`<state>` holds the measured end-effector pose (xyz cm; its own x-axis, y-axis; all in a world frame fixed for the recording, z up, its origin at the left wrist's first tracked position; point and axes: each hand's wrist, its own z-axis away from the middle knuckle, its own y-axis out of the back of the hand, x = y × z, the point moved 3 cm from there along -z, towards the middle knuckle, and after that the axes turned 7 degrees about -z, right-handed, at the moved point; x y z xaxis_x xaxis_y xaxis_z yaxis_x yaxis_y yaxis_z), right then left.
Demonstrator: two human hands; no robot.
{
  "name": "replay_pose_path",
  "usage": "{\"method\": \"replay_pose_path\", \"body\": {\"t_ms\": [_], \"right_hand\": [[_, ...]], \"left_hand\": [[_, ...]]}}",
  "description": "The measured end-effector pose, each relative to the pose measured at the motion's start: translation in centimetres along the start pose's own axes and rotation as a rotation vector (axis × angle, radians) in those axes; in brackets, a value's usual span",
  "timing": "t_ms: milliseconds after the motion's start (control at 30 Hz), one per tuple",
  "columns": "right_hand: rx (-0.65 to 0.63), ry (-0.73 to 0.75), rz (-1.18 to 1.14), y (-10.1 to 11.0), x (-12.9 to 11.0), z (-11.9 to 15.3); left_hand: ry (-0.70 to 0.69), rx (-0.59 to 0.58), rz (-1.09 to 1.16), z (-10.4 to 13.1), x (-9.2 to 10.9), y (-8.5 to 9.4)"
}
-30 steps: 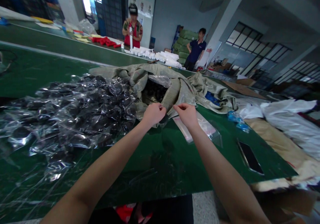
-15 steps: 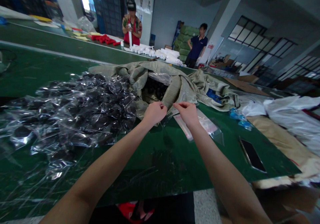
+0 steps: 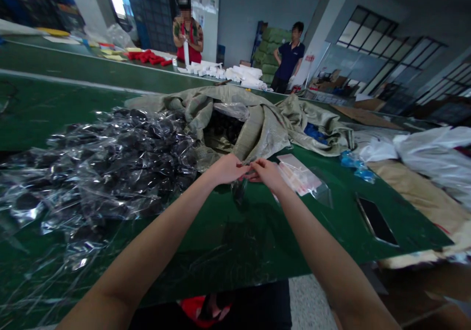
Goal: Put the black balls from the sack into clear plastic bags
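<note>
My left hand (image 3: 228,169) and my right hand (image 3: 265,172) meet at the fingertips over the green table (image 3: 206,241). Just below them hangs a small clear bag (image 3: 240,191) with something dark in it; its top is at my left fingers, which are closed. My right fingers are pinched at the same spot, and what they grip is too small to make out. Behind the hands lies an open olive sack (image 3: 253,129) with dark pieces inside. A large pile of clear bags with black round pieces (image 3: 140,158) spreads to the left.
Flat packets with pinkish print (image 3: 300,175) lie right of my hands, then blue plastic (image 3: 356,165) and a phone (image 3: 376,219). Across the table are red pieces (image 3: 149,57), white pieces (image 3: 243,75) and two people (image 3: 188,36).
My hands have come together at the fingertips, and the small bag now hangs clearly below them. The camera view has shifted slightly.
</note>
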<state>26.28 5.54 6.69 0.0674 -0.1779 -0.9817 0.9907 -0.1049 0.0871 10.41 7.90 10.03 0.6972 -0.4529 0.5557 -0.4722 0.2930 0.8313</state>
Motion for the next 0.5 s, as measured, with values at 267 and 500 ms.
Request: {"method": "replay_pose_path", "body": {"t_ms": [267,500], "right_hand": [[-0.111,0.030,-0.087,0.9,1.0,-0.6],[-0.137,0.050,-0.166,2.1,1.8,-1.0]], "left_hand": [[-0.172,-0.013,0.138,-2.8,-4.8,-1.3],[-0.176,-0.163,0.176,-3.2,-4.6,-4.2]]}}
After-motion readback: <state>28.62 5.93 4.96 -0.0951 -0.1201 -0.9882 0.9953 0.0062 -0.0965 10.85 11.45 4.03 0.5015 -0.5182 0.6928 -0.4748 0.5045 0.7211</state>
